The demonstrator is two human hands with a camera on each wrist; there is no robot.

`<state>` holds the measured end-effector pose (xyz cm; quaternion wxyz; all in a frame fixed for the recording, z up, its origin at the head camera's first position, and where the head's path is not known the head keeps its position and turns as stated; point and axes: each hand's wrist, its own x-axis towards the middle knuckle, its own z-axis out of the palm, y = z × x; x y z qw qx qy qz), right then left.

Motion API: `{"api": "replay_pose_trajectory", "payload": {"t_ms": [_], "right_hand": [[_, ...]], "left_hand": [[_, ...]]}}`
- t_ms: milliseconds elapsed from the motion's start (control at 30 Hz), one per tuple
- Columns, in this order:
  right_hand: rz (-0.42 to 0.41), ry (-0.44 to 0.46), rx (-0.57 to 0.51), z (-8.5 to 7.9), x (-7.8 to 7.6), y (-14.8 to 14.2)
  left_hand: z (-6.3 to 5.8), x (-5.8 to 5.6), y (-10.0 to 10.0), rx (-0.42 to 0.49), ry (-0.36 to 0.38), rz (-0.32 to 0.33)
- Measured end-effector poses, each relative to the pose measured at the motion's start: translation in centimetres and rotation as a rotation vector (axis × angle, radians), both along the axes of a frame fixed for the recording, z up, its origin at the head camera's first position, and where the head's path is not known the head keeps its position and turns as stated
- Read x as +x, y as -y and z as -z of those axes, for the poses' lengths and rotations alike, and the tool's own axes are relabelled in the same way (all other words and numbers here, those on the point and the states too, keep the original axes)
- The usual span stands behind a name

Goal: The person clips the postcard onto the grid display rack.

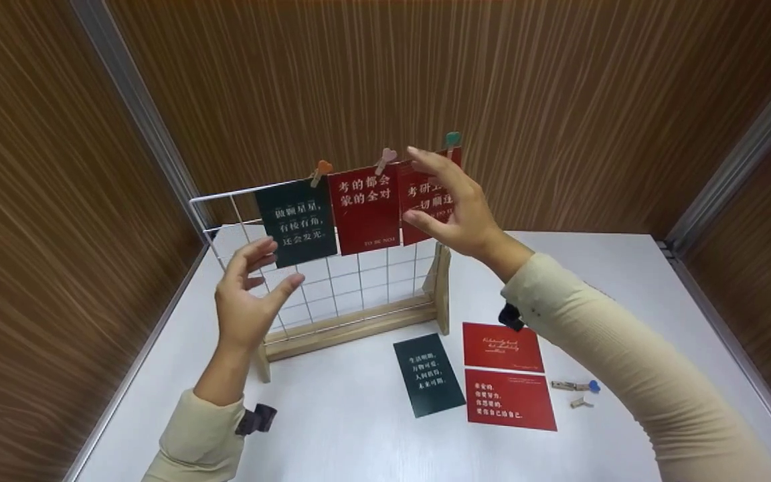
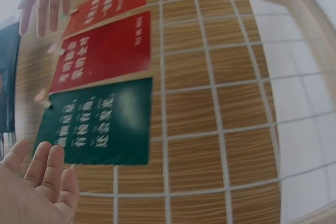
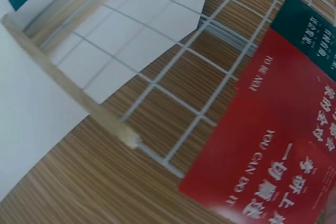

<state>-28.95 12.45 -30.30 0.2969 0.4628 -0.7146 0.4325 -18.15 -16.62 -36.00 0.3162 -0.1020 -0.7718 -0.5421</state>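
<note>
Three cards hang in a row along the top of a white wire grid rack [image 1: 360,284]: a dark green card [image 1: 305,248], a red card [image 1: 367,221] in the middle, and a second red card [image 1: 419,231] at the right. Heart-topped clothespins, orange [image 1: 321,172], pink [image 1: 385,161] and teal [image 1: 452,139], sit at their top edges. My left hand [image 1: 248,301] is by the green card's lower left corner, fingers loosely bent around nothing. In front of the right red card, partly covering it, my right hand [image 1: 462,211] is held with thumb and fingers apart, gripping nothing.
On the white table [image 1: 332,428] lie a green card [image 1: 429,375] and two red cards, one [image 1: 502,348] above the other [image 1: 511,400]. To their right are a blue-heart clothespin [image 1: 573,385] and a small wooden clip [image 1: 581,402]. Wood-grain panels [image 1: 385,73] enclose the table.
</note>
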Motion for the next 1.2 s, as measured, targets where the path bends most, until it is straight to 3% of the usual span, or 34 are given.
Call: {"api": "replay_pose_trajectory", "payload": {"t_ms": [233,467,600,767,1000,1200], "right_hand": [[0.027,0.040,-0.001,1.4,0.8,-1.8],[0.087,0.059,0.013,0.8,3.6,-2.8],[0.130,0.068,0.032,1.3,4.0,-3.6],[0.186,0.096,0.048,2.2,3.9,-5.1],[0.263,0.116,0.068,6.5,1.2,-8.8],[0.307,0.177,0.073,8.6,1.0,-11.3]], "left_hand": [[2.5,0.1,-1.2,-0.012,0.009,0.038],[4.5,0.4,-2.6,-0.054,0.053,0.042],[5.6,0.5,-3.4,-0.078,0.070,0.040],[7.0,0.5,-4.4,-0.102,0.077,0.061],[8.8,0.4,-5.9,-0.116,0.112,0.088],[10.4,0.4,-6.9,-0.129,0.160,0.099]]}}
